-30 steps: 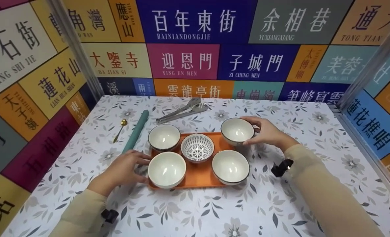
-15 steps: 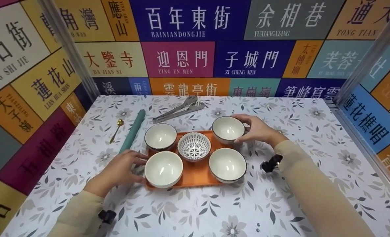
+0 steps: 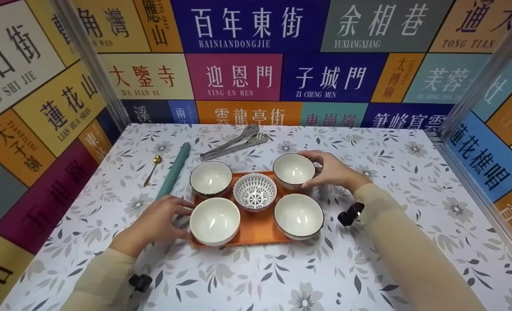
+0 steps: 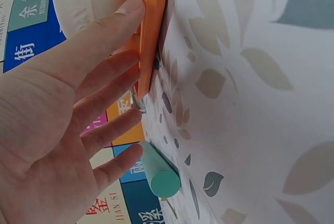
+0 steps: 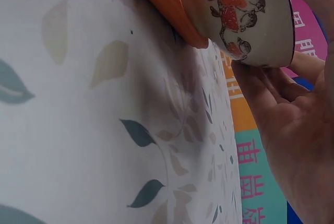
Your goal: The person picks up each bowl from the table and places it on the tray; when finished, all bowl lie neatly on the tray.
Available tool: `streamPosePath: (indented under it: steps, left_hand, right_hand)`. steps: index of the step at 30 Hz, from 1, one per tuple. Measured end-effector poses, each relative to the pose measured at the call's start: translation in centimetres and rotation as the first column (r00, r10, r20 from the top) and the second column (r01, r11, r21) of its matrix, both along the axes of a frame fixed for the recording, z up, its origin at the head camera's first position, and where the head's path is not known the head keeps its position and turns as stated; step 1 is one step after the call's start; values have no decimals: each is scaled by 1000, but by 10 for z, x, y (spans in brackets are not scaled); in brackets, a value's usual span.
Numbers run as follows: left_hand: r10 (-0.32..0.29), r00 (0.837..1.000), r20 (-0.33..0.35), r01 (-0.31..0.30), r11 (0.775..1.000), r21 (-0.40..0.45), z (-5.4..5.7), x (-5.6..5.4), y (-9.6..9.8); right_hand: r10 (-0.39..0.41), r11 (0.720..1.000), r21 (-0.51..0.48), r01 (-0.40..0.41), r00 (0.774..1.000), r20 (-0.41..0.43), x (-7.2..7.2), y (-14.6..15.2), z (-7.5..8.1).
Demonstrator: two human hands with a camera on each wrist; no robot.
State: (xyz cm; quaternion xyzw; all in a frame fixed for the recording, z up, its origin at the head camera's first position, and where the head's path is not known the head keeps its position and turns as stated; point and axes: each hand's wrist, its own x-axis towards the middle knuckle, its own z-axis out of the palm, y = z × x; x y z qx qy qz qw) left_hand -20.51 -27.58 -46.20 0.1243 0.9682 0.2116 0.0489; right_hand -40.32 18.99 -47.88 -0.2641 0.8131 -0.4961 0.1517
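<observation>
My right hand (image 3: 331, 169) holds a cream bowl (image 3: 293, 169) with a dark rim at the back right of an orange tray (image 3: 256, 235). Painted birds show on that bowl's (image 5: 240, 15) side in the right wrist view. At the tray's left end is my left hand (image 3: 163, 220), its fingers spread and thumb tip at the tray edge, beside a plain cream bowl (image 3: 215, 221). A patterned bowl (image 3: 255, 192) sits mid-tray, with a dark-rimmed bowl (image 3: 211, 178) at back left and another dark-rimmed bowl (image 3: 299, 216) at front right.
Left of the tray lie a teal cylinder (image 3: 176, 168) and a small gold spoon (image 3: 153, 169). Metal tongs (image 3: 234, 144) rest behind the bowls. Sign-printed walls (image 3: 243, 77) bound the table (image 3: 238, 280) at back and sides.
My right hand has brought its bowl leftward, over the tray's back right corner. The left hand stays by the tray's left end; the camera has shifted slightly.
</observation>
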Motion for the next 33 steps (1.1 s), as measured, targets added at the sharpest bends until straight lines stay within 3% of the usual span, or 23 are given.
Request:
streamPosePath:
  steps: [13, 20, 33]
  left_hand:
    - [15, 1000, 16, -16, 1000, 20, -3, 0, 3]
    - [-17, 1000, -13, 17, 1000, 8, -3, 1, 5]
    - [-17, 1000, -1, 17, 1000, 18, -2, -2, 6]
  right_hand:
    - [7, 1000, -6, -7, 1000, 0, 1, -5, -5]
    - [10, 1000, 15, -9, 1000, -5, 2, -3, -8]
    - [-14, 1000, -10, 14, 1000, 23, 8, 3, -10]
